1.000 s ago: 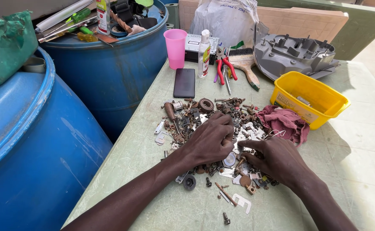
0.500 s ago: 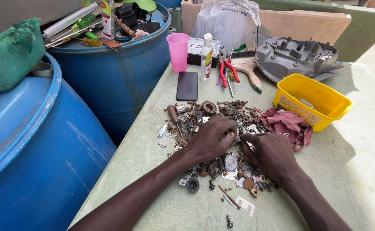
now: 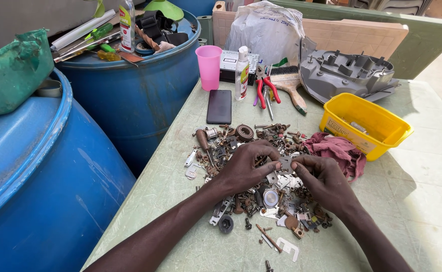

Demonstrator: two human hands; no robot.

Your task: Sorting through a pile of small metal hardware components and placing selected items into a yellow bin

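At the far left a big blue plastic barrel (image 3: 39, 176) with a smooth rounded lid carries a crumpled green bag (image 3: 12, 70), and behind it a second blue barrel (image 3: 135, 95) is topped with screwdrivers, a bottle and dark straps. Beside them stands a pale green table (image 3: 422, 201), its top scuffed and dusty in bright sun. Along its back sit a pink plastic cup (image 3: 209, 66), a flat black phone (image 3: 219, 106), a white squeeze bottle (image 3: 241, 73), red-handled pliers (image 3: 266, 88) and a wooden-handled brush (image 3: 291, 93). In the middle lies a spread heap of rusty scrap (image 3: 241, 151): washers, screws, brackets, bolts and flat plates, brown and grey, rough with corrosion. The left hand (image 3: 243, 168) rests over this heap with fingers curled, and the right hand (image 3: 324, 184) faces it just beside; together their fingertips pinch a small flat grey metal plate (image 3: 284, 164), held just above the heap at its centre. To the right lie a wadded dull-red rag (image 3: 339, 151), touching the heap, then a yellow rectangular plastic tub (image 3: 364, 126), and behind it a grey moulded plastic housing (image 3: 349, 73).
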